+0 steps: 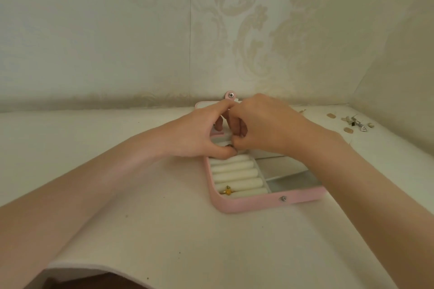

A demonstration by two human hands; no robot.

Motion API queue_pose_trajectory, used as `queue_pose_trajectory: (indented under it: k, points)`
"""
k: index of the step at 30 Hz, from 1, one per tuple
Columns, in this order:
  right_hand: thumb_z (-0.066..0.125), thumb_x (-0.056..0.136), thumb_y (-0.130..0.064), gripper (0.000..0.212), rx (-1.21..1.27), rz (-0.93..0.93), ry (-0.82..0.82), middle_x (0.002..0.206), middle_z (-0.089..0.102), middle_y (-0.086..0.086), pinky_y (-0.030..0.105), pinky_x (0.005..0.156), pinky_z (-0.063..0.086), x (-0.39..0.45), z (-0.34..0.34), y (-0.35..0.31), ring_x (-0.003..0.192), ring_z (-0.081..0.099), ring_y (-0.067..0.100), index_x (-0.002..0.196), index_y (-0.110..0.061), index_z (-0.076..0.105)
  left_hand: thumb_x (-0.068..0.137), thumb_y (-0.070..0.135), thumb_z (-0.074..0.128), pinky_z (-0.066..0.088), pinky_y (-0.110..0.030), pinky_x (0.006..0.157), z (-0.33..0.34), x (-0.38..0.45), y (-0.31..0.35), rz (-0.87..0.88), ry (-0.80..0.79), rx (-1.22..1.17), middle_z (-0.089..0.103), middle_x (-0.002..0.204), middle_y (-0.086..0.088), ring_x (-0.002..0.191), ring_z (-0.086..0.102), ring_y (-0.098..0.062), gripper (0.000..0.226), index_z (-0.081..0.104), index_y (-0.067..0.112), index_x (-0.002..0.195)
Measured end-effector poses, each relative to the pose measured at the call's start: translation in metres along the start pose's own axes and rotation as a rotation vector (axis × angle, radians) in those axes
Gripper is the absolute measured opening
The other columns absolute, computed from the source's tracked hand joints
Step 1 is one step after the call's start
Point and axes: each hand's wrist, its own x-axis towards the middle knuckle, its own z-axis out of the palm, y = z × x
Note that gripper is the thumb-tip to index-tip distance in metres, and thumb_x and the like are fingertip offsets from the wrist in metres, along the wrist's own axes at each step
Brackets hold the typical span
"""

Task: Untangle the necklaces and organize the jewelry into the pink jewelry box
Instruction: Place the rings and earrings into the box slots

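On a pale, off-white tabletop [145, 230] set into a corner, cream wallpaper [246, 30] with a faint damask pattern rises behind and to the right. Near the middle lies the pink jewelry box [249, 205], open, its long axis running from the near edge away toward the back wall and tilted a little to the left; its lid [231, 96] stands up at the far end with a snap tab on top, and a second metal snap [283, 198] sits on the near wall. White ring rolls [234, 172] fill the left half, with open compartments [288, 172] on the right. A small yellow ring [227, 191] is tucked between the nearest rolls. Both hands meet over the far rolls, hiding that part of the box: the left hand [199, 134] pinches a small dark ring [229, 146] at its thumb tip, and the right hand [263, 124] has its fingers curled down to the same spot, touching it. Well apart at the right, a scatter of small jewelry pieces [354, 122] lies near the wall.
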Motion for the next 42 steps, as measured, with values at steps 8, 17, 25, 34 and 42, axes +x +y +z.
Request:
queue_pose_trajectory:
  k: [8, 17, 25, 34, 42]
  points:
    - [0.068, 0.077, -0.007, 0.025, 0.369, 0.045, -0.116, 0.048, 0.056, -0.012, 0.024, 0.062, 0.053, -0.001, -0.005, 0.011, 0.044, 0.055, 0.0, 0.061, -0.024, 0.059, 0.063, 0.031, 0.068, 0.035, -0.004, 0.078, -0.003, -0.001, -0.005, -0.033, -0.052, -0.039, 0.052, 0.105, 0.016, 0.082, 0.043, 0.006, 0.056, 0.043, 0.038, 0.112]
    - [0.074, 0.073, -0.008, 0.028, 0.355, 0.004, -0.076, 0.07, 0.063, -0.006, 0.02, 0.068, 0.047, 0.002, 0.0, 0.02, 0.069, 0.061, 0.01, 0.062, -0.027, 0.057, 0.062, 0.025, 0.066, 0.034, -0.003, 0.077, -0.004, 0.0, -0.007, -0.058, -0.058, -0.047, 0.05, 0.108, 0.01, 0.086, 0.044, 0.001, 0.063, 0.038, 0.035, 0.118]
    - [0.07, 0.074, -0.006, 0.018, 0.278, -0.013, -0.104, 0.074, 0.061, 0.0, 0.028, 0.074, 0.05, 0.001, -0.003, 0.016, 0.071, 0.059, 0.013, 0.068, -0.022, 0.063, 0.062, 0.024, 0.066, 0.032, -0.001, 0.076, -0.004, 0.0, -0.004, -0.051, -0.055, -0.044, 0.048, 0.1, 0.02, 0.082, 0.043, 0.009, 0.06, 0.036, 0.042, 0.111]
    - [0.069, 0.077, -0.009, 0.011, 0.314, 0.009, -0.111, 0.079, 0.07, 0.007, 0.025, 0.072, 0.044, 0.002, -0.001, 0.017, 0.063, 0.053, -0.002, 0.078, -0.019, 0.073, 0.053, 0.046, 0.06, 0.034, -0.003, 0.078, -0.004, 0.001, -0.01, -0.041, -0.065, -0.041, 0.053, 0.115, 0.009, 0.095, 0.046, -0.004, 0.064, 0.041, 0.042, 0.114]
    - [0.068, 0.079, -0.013, 0.008, 0.314, 0.044, -0.134, 0.066, 0.057, -0.013, 0.025, 0.072, 0.045, 0.002, -0.002, 0.016, 0.065, 0.053, 0.003, 0.078, -0.02, 0.071, 0.053, 0.047, 0.061, 0.034, -0.003, 0.078, -0.005, 0.0, -0.007, -0.052, -0.07, -0.03, 0.053, 0.111, 0.015, 0.086, 0.045, 0.006, 0.06, 0.043, 0.043, 0.11]
